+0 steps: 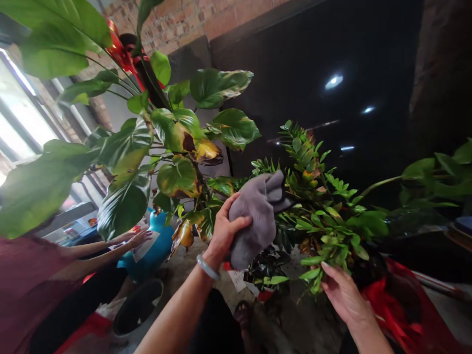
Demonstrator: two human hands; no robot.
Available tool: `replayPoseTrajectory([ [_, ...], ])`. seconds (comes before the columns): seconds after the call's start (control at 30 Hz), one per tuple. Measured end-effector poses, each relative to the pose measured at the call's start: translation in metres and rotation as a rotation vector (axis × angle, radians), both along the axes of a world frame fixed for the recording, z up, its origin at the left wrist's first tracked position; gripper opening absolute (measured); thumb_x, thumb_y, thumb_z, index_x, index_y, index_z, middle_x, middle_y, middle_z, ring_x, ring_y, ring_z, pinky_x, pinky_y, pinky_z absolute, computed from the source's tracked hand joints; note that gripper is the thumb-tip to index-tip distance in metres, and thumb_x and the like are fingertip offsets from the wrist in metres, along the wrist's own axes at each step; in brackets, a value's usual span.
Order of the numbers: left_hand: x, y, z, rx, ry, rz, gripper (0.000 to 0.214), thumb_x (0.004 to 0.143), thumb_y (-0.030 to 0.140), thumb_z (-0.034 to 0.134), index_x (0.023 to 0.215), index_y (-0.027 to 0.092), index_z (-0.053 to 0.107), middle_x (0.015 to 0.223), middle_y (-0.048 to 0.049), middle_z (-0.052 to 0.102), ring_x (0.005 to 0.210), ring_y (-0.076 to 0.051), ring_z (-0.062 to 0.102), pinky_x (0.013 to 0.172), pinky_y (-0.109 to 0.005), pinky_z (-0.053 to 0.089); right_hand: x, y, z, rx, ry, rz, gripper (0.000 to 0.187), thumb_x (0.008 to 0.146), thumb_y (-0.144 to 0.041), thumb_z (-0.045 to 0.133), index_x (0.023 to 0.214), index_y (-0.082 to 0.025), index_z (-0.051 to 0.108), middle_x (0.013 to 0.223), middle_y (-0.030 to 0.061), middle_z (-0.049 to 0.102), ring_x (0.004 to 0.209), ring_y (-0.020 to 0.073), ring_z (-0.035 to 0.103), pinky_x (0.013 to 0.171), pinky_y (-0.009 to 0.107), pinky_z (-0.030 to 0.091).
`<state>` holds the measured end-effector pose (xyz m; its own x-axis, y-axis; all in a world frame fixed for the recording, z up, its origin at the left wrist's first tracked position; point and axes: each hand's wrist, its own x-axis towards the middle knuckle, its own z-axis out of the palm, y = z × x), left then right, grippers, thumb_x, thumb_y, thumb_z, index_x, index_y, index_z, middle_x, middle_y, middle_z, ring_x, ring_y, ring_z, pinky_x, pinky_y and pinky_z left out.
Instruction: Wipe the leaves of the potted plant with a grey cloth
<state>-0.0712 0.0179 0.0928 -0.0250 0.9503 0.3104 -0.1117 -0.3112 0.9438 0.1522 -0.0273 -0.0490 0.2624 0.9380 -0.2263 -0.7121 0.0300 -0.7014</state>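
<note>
My left hand (224, 231) is closed around a grey cloth (256, 216), with a pale bangle on the wrist. The cloth rests against the small-leafed fronds of a green plant (313, 196). My right hand (341, 290) reaches up under the same plant, its fingers curled on the tip of a low frond (317, 265). A larger plant with broad green and yellowing leaves (177, 147) stands just to the left of my left hand.
Another person in a dark red top (33, 280) sits at the left with hands on a blue pot (155, 246). A dark round pot (138, 307) lies on the floor. Red wrapping (394, 309) sits at the right. A brick wall (206, 19) and dark panel stand behind.
</note>
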Motion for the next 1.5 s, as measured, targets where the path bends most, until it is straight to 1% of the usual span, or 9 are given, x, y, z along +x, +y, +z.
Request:
replayPoseTrajectory([
  [0.13, 0.027, 0.021, -0.030, -0.057, 0.054, 0.028, 0.066, 0.043, 0.017, 0.074, 0.108, 0.019, 0.064, 0.098, -0.0018, 0.065, 0.084, -0.018, 0.058, 0.075, -0.027, 0.047, -0.005, -0.001, 0.002, 0.011, -0.026, 0.007, 0.033, 0.031, -0.027, 0.088, 0.056, -0.021, 0.069, 0.057, 0.0019, 0.067, 0.047, 0.0150, 0.057, 0.032, 0.020, 0.036],
  [0.27, 0.017, -0.006, -0.065, -0.274, 0.198, -0.139, 0.054, 0.039, 0.013, 0.073, 0.093, 0.018, 0.070, 0.087, 0.0004, 0.065, 0.073, -0.016, 0.055, 0.065, -0.024, 0.045, 0.001, -0.002, -0.002, -0.006, -0.031, -0.003, 0.032, 0.032, -0.028, 0.088, 0.055, -0.020, 0.068, 0.052, -0.0012, 0.063, 0.037, 0.0087, 0.046, 0.030, 0.019, 0.035],
  [0.4, 0.003, -0.018, -0.039, -0.216, 0.115, -0.143, 0.057, 0.040, 0.016, 0.074, 0.097, 0.019, 0.069, 0.088, 0.0004, 0.066, 0.073, -0.016, 0.056, 0.064, -0.023, 0.045, 0.009, -0.002, -0.006, -0.017, -0.005, -0.039, 0.032, 0.030, -0.023, 0.088, 0.054, -0.021, 0.066, 0.052, -0.0027, 0.062, 0.043, 0.0114, 0.054, 0.031, 0.017, 0.036],
  [0.57, 0.028, 0.023, -0.011, 0.013, -0.034, -0.015, 0.069, 0.048, 0.022, 0.075, 0.116, 0.021, 0.059, 0.099, -0.0012, 0.065, 0.083, -0.017, 0.058, 0.075, -0.026, 0.047, 0.006, -0.001, -0.007, 0.019, -0.025, -0.025, 0.030, 0.035, -0.026, 0.087, 0.059, -0.022, 0.068, 0.057, -0.0004, 0.066, 0.050, 0.0165, 0.060, 0.032, 0.019, 0.038],
  [0.8, 0.028, 0.000, -0.078, -0.397, 0.301, -0.168, 0.049, 0.037, 0.008, 0.071, 0.085, 0.019, 0.070, 0.074, 0.0036, 0.063, 0.069, -0.015, 0.054, 0.063, -0.025, 0.044, 0.008, -0.004, -0.006, 0.015, -0.076, 0.014, 0.029, 0.038, -0.031, 0.087, 0.058, -0.020, 0.069, 0.056, 0.0004, 0.066, 0.045, 0.0122, 0.055, 0.035, 0.019, 0.038],
  [0.93, 0.014, -0.017, -0.050, -0.405, 0.264, -0.280, 0.048, 0.040, 0.012, 0.071, 0.087, 0.020, 0.069, 0.072, 0.0036, 0.062, 0.066, -0.015, 0.053, 0.060, -0.024, 0.042, 0.013, -0.004, -0.006, -0.065, 0.004, -0.068, 0.033, 0.028, -0.023, 0.087, 0.055, -0.021, 0.067, 0.053, -0.0027, 0.064, 0.043, 0.0110, 0.053, 0.033, 0.019, 0.039],
  [1.1, 0.027, 0.017, -0.002, -0.040, 0.021, -0.083, 0.061, 0.047, 0.018, 0.073, 0.107, 0.020, 0.063, 0.096, 0.0005, 0.064, 0.083, -0.017, 0.057, 0.075, -0.025, 0.045, 0.010, -0.003, -0.004, -0.020, -0.036, -0.039, 0.031, 0.034, -0.024, 0.086, 0.058, -0.021, 0.068, 0.056, -0.0001, 0.067, 0.048, 0.0164, 0.059, 0.036, 0.022, 0.044],
  [1.33, 0.015, -0.006, -0.066, -0.357, 0.317, -0.107, 0.049, 0.037, 0.009, 0.072, 0.085, 0.019, 0.069, 0.074, 0.0040, 0.062, 0.070, -0.015, 0.053, 0.063, -0.024, 0.043, 0.008, -0.004, -0.005, 0.011, -0.126, 0.019, 0.031, 0.039, -0.029, 0.086, 0.062, -0.020, 0.069, 0.061, 0.0015, 0.069, 0.048, 0.0146, 0.057, 0.032, 0.020, 0.036],
  [1.5, -0.009, -0.040, -0.038, -0.407, 0.232, -0.202, 0.054, 0.041, 0.012, 0.073, 0.094, 0.020, 0.069, 0.077, 0.0029, 0.064, 0.070, -0.016, 0.055, 0.063, -0.024, 0.042, 0.013, -0.004, -0.007, -0.055, -0.076, -0.034, 0.030, 0.032, -0.023, 0.086, 0.054, -0.021, 0.065, 0.053, -0.0018, 0.064, 0.042, 0.0129, 0.053, 0.032, 0.021, 0.036],
])
